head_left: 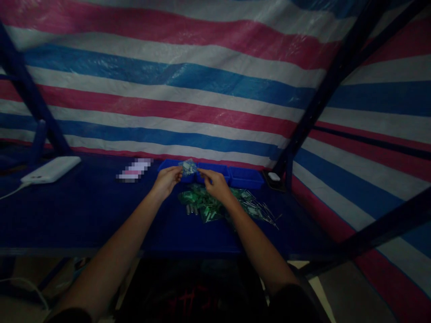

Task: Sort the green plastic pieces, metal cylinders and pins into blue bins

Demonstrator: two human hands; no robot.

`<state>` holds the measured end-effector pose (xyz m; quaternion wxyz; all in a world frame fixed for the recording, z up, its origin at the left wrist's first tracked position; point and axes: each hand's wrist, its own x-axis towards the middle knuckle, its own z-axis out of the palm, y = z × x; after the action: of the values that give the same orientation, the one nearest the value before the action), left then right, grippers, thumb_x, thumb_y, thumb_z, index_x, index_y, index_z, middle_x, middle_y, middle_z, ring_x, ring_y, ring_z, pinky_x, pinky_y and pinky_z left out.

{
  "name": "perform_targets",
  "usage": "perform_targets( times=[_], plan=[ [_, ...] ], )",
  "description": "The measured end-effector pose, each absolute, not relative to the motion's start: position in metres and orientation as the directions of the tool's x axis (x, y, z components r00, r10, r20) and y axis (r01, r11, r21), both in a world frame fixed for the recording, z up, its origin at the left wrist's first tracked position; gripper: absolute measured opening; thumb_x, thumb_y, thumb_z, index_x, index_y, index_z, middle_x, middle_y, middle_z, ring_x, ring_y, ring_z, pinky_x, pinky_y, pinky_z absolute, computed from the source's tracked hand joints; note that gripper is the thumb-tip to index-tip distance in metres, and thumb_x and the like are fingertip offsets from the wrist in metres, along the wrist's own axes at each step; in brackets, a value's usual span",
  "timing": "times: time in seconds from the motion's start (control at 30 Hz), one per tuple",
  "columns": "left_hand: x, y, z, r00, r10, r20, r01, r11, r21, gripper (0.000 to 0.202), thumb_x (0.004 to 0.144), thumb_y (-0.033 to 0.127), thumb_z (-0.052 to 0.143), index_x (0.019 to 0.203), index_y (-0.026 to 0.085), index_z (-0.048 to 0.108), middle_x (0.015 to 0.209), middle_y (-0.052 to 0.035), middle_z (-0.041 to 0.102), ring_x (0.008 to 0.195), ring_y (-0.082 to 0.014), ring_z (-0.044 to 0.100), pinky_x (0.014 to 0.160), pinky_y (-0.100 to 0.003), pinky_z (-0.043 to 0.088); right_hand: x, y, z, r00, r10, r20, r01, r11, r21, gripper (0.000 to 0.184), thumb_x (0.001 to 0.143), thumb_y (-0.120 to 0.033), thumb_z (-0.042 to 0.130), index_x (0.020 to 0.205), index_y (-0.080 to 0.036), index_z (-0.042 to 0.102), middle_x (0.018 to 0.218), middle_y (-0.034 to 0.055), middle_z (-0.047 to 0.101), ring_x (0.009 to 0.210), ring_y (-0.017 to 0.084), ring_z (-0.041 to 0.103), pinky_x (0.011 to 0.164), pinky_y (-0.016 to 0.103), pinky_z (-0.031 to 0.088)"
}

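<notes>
A small clear plastic bag of little parts [189, 167] is held up in front of the blue bins. My left hand [167, 181] pinches its left edge with closed fingers. At the bag's right edge is my right hand [215, 183], thumb and forefinger together; whether it grips the bag or some small piece is too dim to make out. Below lies a pile of green-tinted plastic bags [207, 204]. Several short metal cylinders [191, 209] sit at the pile's left front. Thin metal rods [266, 213] spread out at its right.
Blue bins [247, 177] line the back of the blue table [101, 215]. A white power bank [52, 169] with a cable lies left, near a blurred-out phone-like object [134, 170]. A white case [274, 176] rests on a dark object at right. Blue posts [303, 107] frame the striped sheeting.
</notes>
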<state>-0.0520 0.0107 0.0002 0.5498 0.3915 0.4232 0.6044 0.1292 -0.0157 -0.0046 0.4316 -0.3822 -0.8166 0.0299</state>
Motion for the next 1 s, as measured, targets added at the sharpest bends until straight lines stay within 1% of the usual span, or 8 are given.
perform_targets(
  times=[0.13, 0.23, 0.33, 0.43, 0.53, 0.73, 0.87, 1.0],
  plan=[
    [-0.057, 0.015, 0.000, -0.205, 0.979, -0.021, -0.320, -0.047, 0.946, 0.007, 0.077, 0.017, 0.054, 0.082, 0.012, 0.054, 0.069, -0.0042, 0.061, 0.057, -0.0090, 0.058, 0.055, -0.020, 0.045, 0.132, -0.014, -0.006, -0.298, 0.696, 0.654, 0.657, 0.646, -0.388, 0.032, 0.082, -0.013, 0.044, 0.109, -0.018, 0.060, 0.092, 0.0053, 0.066, 0.078, 0.014, 0.059, 0.075, 0.027, 0.045],
    [-0.055, 0.014, -0.005, -0.337, 0.912, 0.233, 0.094, -0.214, 0.972, 0.026, 0.076, 0.028, 0.057, 0.098, 0.016, 0.050, 0.081, -0.0043, 0.061, 0.059, -0.0119, 0.058, 0.056, -0.025, 0.046, 0.133, -0.013, -0.008, -0.310, 0.727, 0.613, 0.689, 0.616, -0.383, 0.027, 0.082, -0.015, 0.047, 0.104, -0.016, 0.062, 0.084, 0.0047, 0.066, 0.071, 0.013, 0.057, 0.070, 0.025, 0.043],
    [-0.053, 0.014, -0.011, -0.109, 0.873, 0.475, 0.493, -0.367, 0.789, 0.020, 0.074, 0.024, 0.054, 0.093, 0.016, 0.055, 0.082, -0.0036, 0.061, 0.066, -0.0145, 0.058, 0.063, -0.027, 0.046, 0.132, -0.013, -0.008, -0.325, 0.738, 0.591, 0.704, 0.607, -0.370, 0.025, 0.083, -0.017, 0.047, 0.101, -0.016, 0.063, 0.084, 0.0046, 0.065, 0.070, 0.013, 0.056, 0.069, 0.025, 0.042],
    [-0.055, 0.014, -0.018, 0.318, 0.864, 0.390, 0.658, -0.497, 0.565, 0.025, 0.067, 0.012, 0.050, 0.089, 0.016, 0.062, 0.085, -0.0040, 0.060, 0.069, -0.0151, 0.058, 0.068, -0.027, 0.046, 0.131, -0.015, -0.006, -0.333, 0.735, 0.591, 0.708, 0.609, -0.359, 0.024, 0.083, -0.018, 0.047, 0.100, -0.016, 0.064, 0.085, 0.0045, 0.065, 0.071, 0.013, 0.056, 0.069, 0.024, 0.042],
    [-0.060, 0.013, -0.023, 0.500, 0.813, 0.298, 0.718, -0.582, 0.383, 0.038, 0.064, 0.011, 0.052, 0.099, 0.021, 0.062, 0.094, -0.0039, 0.056, 0.077, -0.0158, 0.058, 0.073, -0.027, 0.046, 0.131, -0.016, -0.005, -0.332, 0.735, 0.591, 0.711, 0.607, -0.355, 0.024, 0.083, -0.019, 0.047, 0.101, -0.016, 0.063, 0.084, 0.0046, 0.065, 0.072, 0.013, 0.056, 0.070, 0.024, 0.041],
    [-0.056, 0.007, -0.016, 0.434, 0.842, 0.320, 0.816, -0.518, 0.255, 0.015, 0.077, 0.028, 0.051, 0.083, 0.023, 0.064, 0.090, -0.0039, 0.057, 0.086, -0.0190, 0.058, 0.079, -0.029, 0.044, 0.129, -0.017, -0.006, -0.338, 0.761, 0.554, 0.713, 0.592, -0.377, 0.024, 0.083, -0.019, 0.048, 0.101, -0.017, 0.064, 0.087, 0.0045, 0.066, 0.074, 0.013, 0.056, 0.072, 0.024, 0.041],
    [-0.050, 0.002, -0.011, 0.251, 0.894, 0.371, 0.867, -0.378, 0.325, 0.027, 0.082, 0.037, 0.043, 0.090, 0.022, 0.063, 0.091, -0.0059, 0.064, 0.087, -0.0212, 0.060, 0.075, -0.029, 0.044, 0.124, -0.021, -0.005, -0.374, 0.761, 0.530, 0.688, 0.611, -0.391, 0.024, 0.083, -0.018, 0.048, 0.101, -0.016, 0.064, 0.087, 0.0052, 0.066, 0.075, 0.013, 0.057, 0.073, 0.024, 0.041],
    [-0.049, 0.005, -0.016, 0.100, 0.983, 0.151, 0.928, -0.147, 0.342, 0.049, 0.077, 0.060, 0.038, 0.086, 0.021, 0.067, 0.085, -0.0102, 0.068, 0.084, -0.0286, 0.062, 0.068, -0.033, 0.045, 0.121, -0.023, -0.005, -0.390, 0.760, 0.520, 0.688, 0.615, -0.384, 0.023, 0.083, -0.018, 0.048, 0.100, -0.016, 0.064, 0.086, 0.0051, 0.066, 0.077, 0.013, 0.057, 0.073, 0.024, 0.040]
  ],
)
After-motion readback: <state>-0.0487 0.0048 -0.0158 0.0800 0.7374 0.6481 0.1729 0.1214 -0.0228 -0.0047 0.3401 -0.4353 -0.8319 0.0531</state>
